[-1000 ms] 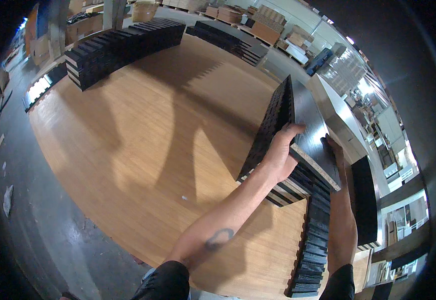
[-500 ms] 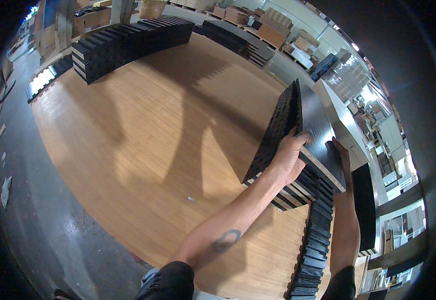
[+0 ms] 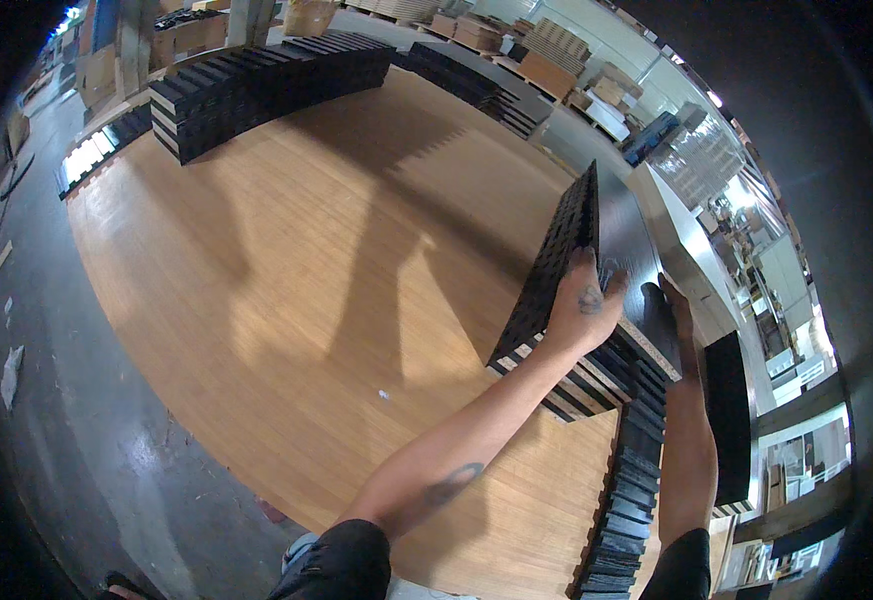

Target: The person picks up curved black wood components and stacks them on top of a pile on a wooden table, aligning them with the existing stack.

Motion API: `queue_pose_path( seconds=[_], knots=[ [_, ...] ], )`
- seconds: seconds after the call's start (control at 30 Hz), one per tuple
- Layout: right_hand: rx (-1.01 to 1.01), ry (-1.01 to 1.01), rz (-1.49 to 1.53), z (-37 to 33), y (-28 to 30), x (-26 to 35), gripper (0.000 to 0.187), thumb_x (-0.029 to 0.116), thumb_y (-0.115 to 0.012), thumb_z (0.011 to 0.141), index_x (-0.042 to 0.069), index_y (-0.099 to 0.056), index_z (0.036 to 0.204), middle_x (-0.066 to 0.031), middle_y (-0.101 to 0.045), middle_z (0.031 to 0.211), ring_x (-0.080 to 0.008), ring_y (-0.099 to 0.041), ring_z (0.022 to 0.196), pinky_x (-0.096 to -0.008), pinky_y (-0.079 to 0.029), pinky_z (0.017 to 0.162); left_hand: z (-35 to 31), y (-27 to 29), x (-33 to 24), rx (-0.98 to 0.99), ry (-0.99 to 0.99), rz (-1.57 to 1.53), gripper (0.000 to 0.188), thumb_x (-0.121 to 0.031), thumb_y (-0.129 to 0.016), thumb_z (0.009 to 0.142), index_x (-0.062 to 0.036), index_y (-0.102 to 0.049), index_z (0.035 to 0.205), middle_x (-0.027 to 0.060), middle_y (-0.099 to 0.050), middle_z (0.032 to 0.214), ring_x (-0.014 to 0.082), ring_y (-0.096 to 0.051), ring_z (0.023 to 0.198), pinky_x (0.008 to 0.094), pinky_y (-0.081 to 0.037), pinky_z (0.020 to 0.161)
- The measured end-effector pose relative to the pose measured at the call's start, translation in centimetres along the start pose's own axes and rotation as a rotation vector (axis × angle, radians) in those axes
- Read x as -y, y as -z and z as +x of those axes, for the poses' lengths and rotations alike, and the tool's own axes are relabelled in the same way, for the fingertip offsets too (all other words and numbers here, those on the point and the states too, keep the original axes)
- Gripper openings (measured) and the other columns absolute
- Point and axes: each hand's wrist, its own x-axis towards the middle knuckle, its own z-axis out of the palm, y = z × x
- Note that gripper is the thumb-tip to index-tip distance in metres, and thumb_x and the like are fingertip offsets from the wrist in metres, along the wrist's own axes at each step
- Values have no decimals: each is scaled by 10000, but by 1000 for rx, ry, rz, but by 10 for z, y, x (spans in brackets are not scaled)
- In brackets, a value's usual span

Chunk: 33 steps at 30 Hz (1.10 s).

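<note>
1 black panel (image 3: 628,240) is lying on top of a stack (image 3: 568,378) toward the right side of the brown desk (image 3: 286,260), its pale, raw near edge facing the person. The left hand (image 3: 586,305) is spanning the panel's left edge, thumb on the top face, fingers reaching along the side. The right hand (image 3: 683,315) is touching the opposite edge. Whether either grip is clasping or only steadying, I cannot tell. A row of black strips (image 3: 630,500) is running from the stack toward the person, passing close beside the right forearm. To the left, a broad stretch of desk top is offering wide room, with 1 white scrap (image 3: 383,394) lying on it and a long black stack (image 3: 266,98) standing near the far edge.
</note>
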Motion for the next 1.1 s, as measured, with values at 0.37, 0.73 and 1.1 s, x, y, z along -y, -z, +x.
queue_pose_path(
  seconds=[0.37,0.73,1.1],
  knots=[
    [-472,-43,-606,-39,12,44,258,306,-626,899,64,-617,810,-18,-575,673,-126,-538,540,-283,-425,477,9,41,0,-67,-113,424,313,-286,-475,963,-10,-622,962,263,-642,929,436,-607,917,514,-450,861],
    [-515,-40,-223,-188,-124,49,430,375,-624,933,2,-635,1146,-40,-658,972,-104,-574,907,-266,-447,819,-60,53,70,-2,-11,-19,420,-341,-567,963,-5,-618,1212,146,-674,1112,170,-638,1001,258,-484,882],
    [-637,95,240,-201,-128,13,227,197,-598,960,6,-670,1057,34,-615,829,-25,-538,714,-170,-470,665,-61,54,72,8,-164,-157,282,-148,-709,862,7,-678,1097,101,-639,1068,168,-603,962,282,-496,834]
  ],
)
